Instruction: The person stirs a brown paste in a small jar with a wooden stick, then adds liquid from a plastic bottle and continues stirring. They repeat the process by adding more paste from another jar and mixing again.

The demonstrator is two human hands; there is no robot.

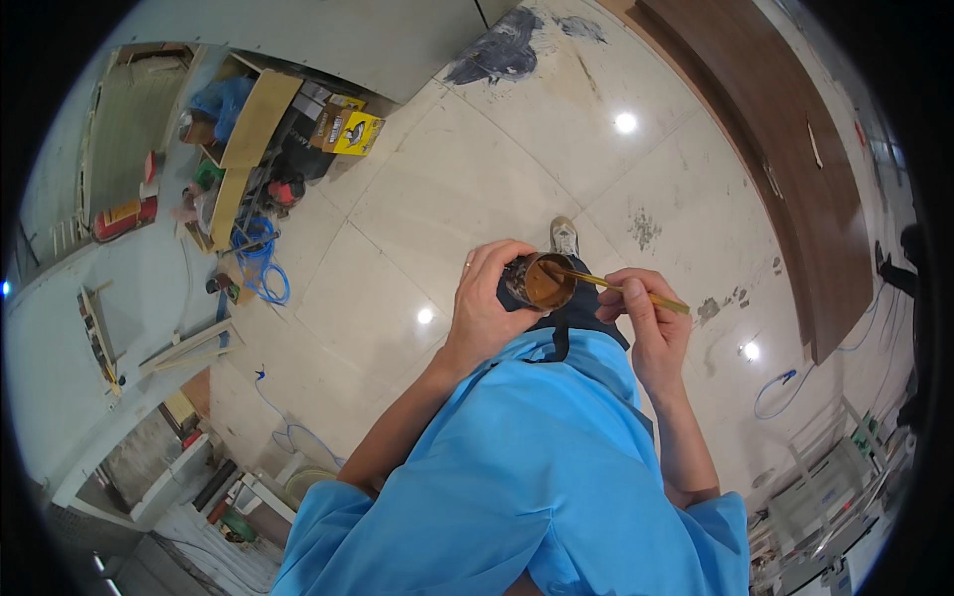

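Observation:
My left hand (487, 303) is wrapped round a small dark, stained can (517, 281), held in front of my waist with its mouth tipped toward me. Brown paste or paint (545, 286) shows inside it. Between the fingers and thumb of my right hand (651, 323) is a thin yellowish stick (616, 285). One end of the stick reaches into the can and touches the brown stuff; its flat, wider end points out to the right. Whether it is a brush or a plain stirrer I cannot tell, since the tip is in the can.
Pale floor tiles (447, 169) carry dark smears. A long brown wooden panel (795, 169) stands at the right. Back left are shelves with a yellow box (356, 132) and a coiled blue hose (263, 260). Metal frames (825, 487) lie lower right, near a blue cord (780, 397).

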